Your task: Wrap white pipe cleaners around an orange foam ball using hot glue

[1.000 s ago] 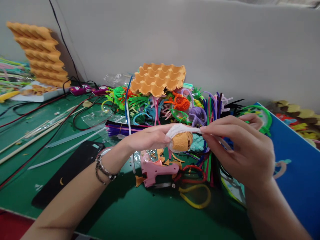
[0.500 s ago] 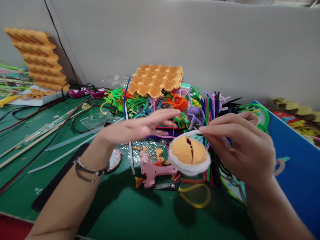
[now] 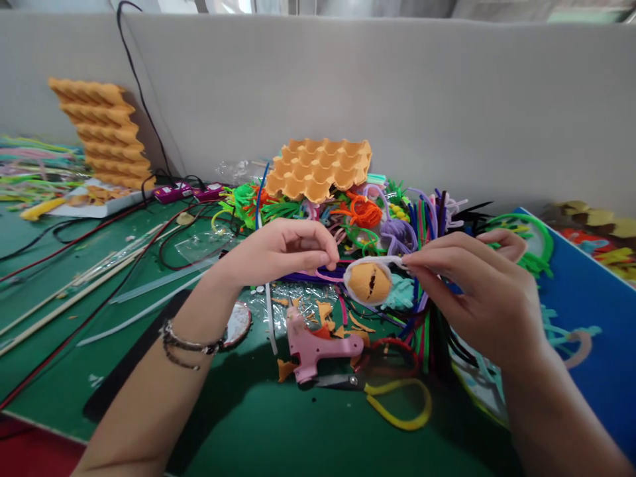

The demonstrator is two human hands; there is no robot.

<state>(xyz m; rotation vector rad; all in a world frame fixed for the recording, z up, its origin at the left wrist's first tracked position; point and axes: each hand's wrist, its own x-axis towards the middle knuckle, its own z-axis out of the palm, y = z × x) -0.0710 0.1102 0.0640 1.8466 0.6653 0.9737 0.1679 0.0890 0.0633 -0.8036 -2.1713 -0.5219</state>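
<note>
My right hand (image 3: 477, 291) pinches the end of a white fuzzy pipe cleaner (image 3: 392, 260) between thumb and fingertips. The pipe cleaner runs around the rim of an orange egg-carton cup (image 3: 360, 281), which hangs left of my fingers with a dark split down its middle. To the left of the cup, my left hand (image 3: 283, 252) is loosely curled, with nothing visible in its fingers and apart from the cup. Below them on the green table lie a pink hot glue gun (image 3: 322, 346) and yellow-handled scissors (image 3: 397, 397).
An orange egg carton (image 3: 320, 165) rests on a heap of coloured pipe cleaners (image 3: 365, 209) at the back. Another carton (image 3: 106, 132) stands at the left, near cables and wooden sticks (image 3: 94, 275). A blue board (image 3: 591, 318) is at the right. Orange scraps (image 3: 324, 311) lie by the glue gun.
My left hand has gone from stretched-out fingers to a loose curl. The cup has swung up and turned in my right hand's pinch. The whole view has shifted slightly.
</note>
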